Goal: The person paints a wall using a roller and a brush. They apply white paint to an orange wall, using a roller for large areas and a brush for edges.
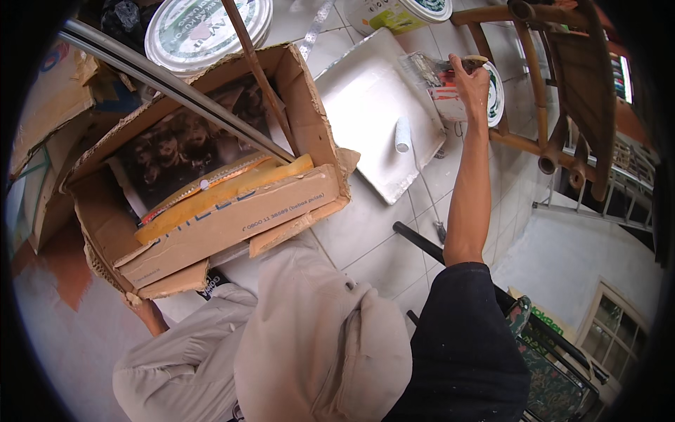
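My right hand (472,82) grips a wide paintbrush (430,68), its bristles pointing left over the rim of a white, paint-coated tray (369,95). A white tub with red markings (448,103) stands just beneath the hand. On the tray lies a pale paint roller (403,134), its thin wire frame reaching down onto the tiles. Bare skin (153,318) shows below the lower left corner of an open cardboard box (285,203); whether it is my left hand or another body part, I cannot tell. The box holds a dark picture (179,142) and a yellow item (232,190).
A metal rail (179,87) and a wooden stick (258,68) lean into the box. Paint tubs (208,31) (395,13) stand behind. At right are a bamboo chair (538,79), a ladder (596,208) and a black metal tube (416,240).
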Tool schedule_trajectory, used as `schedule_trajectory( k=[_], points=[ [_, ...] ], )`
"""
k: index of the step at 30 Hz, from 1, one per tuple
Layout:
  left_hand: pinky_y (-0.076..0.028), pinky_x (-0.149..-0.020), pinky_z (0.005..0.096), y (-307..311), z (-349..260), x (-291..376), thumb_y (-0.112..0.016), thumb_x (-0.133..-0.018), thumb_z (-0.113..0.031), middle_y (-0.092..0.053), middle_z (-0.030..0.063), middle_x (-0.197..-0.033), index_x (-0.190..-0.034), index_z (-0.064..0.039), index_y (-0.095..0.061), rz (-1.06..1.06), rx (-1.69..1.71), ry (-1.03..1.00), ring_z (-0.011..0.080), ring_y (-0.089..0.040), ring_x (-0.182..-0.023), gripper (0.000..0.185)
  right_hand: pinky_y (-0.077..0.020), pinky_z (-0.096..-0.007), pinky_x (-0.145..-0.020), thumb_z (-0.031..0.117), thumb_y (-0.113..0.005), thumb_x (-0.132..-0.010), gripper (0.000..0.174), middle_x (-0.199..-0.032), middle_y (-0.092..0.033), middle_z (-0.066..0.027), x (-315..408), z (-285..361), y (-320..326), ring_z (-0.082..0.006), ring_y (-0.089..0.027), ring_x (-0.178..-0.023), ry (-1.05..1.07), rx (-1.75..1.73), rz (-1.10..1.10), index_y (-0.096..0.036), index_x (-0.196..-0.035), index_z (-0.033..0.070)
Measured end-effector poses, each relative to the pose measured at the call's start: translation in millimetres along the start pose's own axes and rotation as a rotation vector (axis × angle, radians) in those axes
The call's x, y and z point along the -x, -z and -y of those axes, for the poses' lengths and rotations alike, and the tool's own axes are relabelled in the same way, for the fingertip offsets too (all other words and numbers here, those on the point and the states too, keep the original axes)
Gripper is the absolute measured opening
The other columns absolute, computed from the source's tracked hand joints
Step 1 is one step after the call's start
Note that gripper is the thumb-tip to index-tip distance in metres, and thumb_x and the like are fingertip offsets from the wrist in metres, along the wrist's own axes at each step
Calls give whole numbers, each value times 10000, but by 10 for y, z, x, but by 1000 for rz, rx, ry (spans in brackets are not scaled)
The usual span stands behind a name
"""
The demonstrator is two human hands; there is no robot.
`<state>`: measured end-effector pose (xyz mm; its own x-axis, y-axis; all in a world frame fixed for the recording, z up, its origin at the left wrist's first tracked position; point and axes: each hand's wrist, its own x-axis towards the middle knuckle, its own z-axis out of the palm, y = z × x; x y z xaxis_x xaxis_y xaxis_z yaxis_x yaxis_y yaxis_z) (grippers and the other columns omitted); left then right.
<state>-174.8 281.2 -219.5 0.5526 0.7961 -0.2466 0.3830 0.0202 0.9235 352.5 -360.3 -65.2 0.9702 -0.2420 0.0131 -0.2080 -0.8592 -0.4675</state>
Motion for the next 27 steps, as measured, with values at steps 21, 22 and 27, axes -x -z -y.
schedule_trajectory(
  k=[21, 22, 27],
  points=[
    [-536, -819, 277, -410, -836, 140, -576, -1100, -206, -664, 49, -959, -1023, -10, -633, 8, 327, -72, 121, -625, -853, 218, -519, -235, -583, 316, -644, -1048, 319, -1034, -750, -151, 1004, 1666, 763, -132, -642, -648, 235, -1201, 364, -674, -1190, 31],
    [-526, -772, 275, -420, -886, 175, -583, -1095, -193, -665, 60, -944, -998, -6, -629, 2, 356, -95, 127, -615, -814, 216, -525, -242, -589, 295, -608, -1067, 319, -1254, -705, -201, 1106, 1902, 707, -132, -646, -683, 283, -1244, 422, -653, -1299, 80],
    [-449, -679, 213, -366, -1097, 295, -645, -1062, -203, -651, 7, -867, -995, -22, -660, 85, 476, -54, 74, -558, -730, 193, -557, -217, -733, 246, -379, -1135, 450, -1472, -562, -229, 1871, 3363, 226, -121, -671, -849, 667, -989, 912, -480, -1559, 134]
  ],
)
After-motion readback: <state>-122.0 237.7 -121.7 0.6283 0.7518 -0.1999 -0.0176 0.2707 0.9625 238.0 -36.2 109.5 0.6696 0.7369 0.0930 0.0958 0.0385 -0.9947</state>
